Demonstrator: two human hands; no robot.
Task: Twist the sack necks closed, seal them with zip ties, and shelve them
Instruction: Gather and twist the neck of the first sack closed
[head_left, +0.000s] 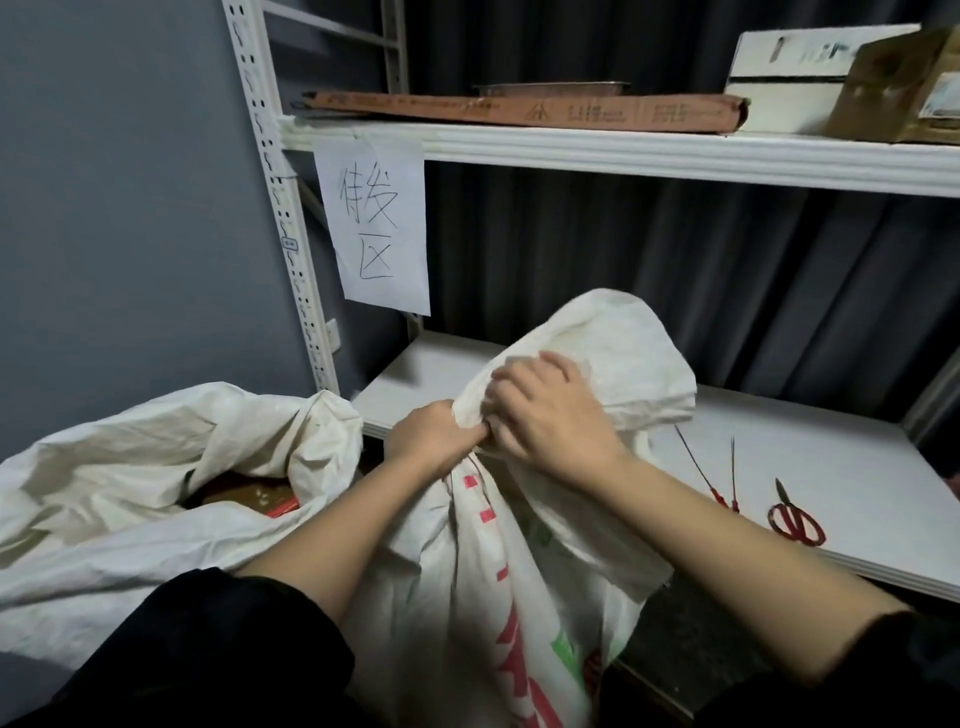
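White woven sack (498, 582) with red print stands before the lower shelf (779, 467), its gathered neck gripped by the left hand (436, 441) and right hand (550, 410), while red zip ties (727, 488) and scissors (795, 519) lie on the shelf.

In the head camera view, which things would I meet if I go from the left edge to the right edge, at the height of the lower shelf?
open sack → left hand → right hand, both gripping the neck of the printed sack → zip ties → red-handled scissors on the lower shelf.
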